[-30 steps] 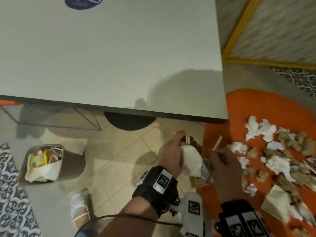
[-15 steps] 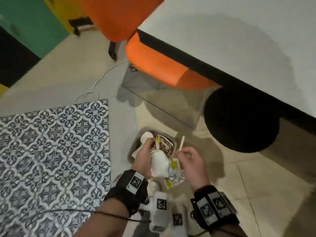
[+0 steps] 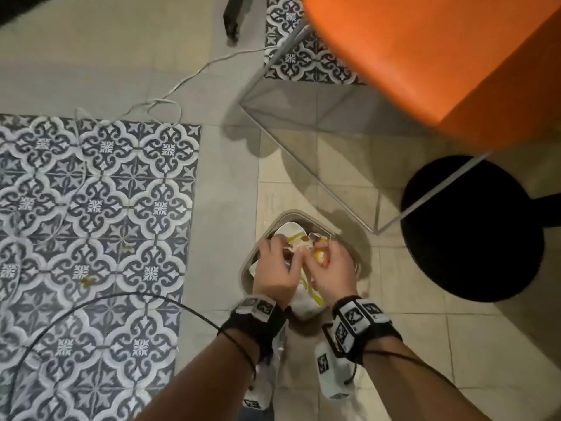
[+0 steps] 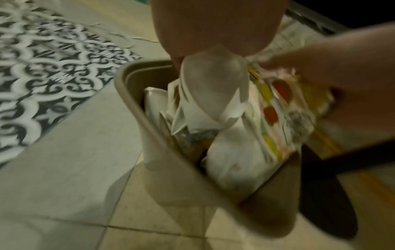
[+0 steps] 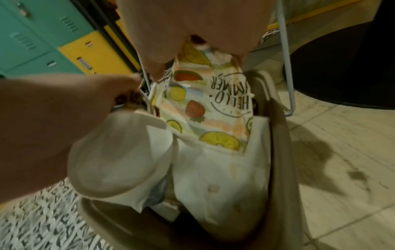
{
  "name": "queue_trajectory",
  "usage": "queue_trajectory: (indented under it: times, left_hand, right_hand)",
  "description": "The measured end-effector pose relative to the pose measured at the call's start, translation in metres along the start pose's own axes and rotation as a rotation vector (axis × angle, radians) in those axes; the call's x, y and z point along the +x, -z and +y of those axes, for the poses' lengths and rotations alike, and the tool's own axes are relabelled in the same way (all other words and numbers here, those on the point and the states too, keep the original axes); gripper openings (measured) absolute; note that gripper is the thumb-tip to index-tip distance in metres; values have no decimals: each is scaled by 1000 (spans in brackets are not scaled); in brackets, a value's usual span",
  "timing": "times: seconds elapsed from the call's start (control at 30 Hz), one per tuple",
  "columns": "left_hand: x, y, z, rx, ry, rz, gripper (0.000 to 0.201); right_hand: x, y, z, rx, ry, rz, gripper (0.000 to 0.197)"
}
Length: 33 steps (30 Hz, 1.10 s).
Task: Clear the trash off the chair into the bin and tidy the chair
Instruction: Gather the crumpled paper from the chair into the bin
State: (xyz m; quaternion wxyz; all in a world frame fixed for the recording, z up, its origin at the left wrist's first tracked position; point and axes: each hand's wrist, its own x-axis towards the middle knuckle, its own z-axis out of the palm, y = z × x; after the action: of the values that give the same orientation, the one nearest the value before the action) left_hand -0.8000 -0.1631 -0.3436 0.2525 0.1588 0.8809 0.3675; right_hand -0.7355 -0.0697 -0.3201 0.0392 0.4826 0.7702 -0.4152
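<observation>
A beige bin [image 3: 249, 262] stands on the floor, stuffed with white paper and bags [image 5: 218, 177]. Both hands hover in its mouth. My left hand [image 3: 274, 264] grips a clear plastic cup [image 4: 211, 88], which hangs over the bin's left side [image 4: 132, 101]. My right hand [image 3: 329, 265] pinches a fruit-printed paper [image 5: 209, 108] reading "HELLO SUMMER", its lower end resting on the trash inside the bin [image 5: 280, 152]. The two hands nearly touch. The cup [image 5: 119, 155] sits against the white bag. The littered chair is out of view.
An orange chair [image 3: 425, 56] on thin metal legs [image 3: 306, 165] stands just beyond the bin. A black round base [image 3: 473, 226] lies to the right. A white cable [image 3: 170, 86] trails over the floor, beside patterned tiles [image 3: 91, 208]. Teal and yellow lockers [image 5: 42, 42] stand farther off.
The view swung from the littered chair seat to the bin. Both hands carried the cup and papers over and lowered them into the bin's mouth.
</observation>
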Motion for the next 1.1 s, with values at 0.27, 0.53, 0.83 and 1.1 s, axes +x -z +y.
queue_trajectory:
  times: [0.27,0.53,0.83,1.1]
  left_hand:
    - [7,-28,-38,489,-282,-69,60]
    - [1,-15,-21,526,-292,-99,80]
    - [-34,15,-14,556,-326,-39,65]
    - [-32,-18,-47,726,-417,-210,59]
  right_hand:
    - [3,-20,30,-266,125,-179,65]
    - [0,3,38,-122,104,-120,79]
    - [-40,15,37,-100,240,-66,72]
    - [-24,-13,53,-581,154,-256,71]
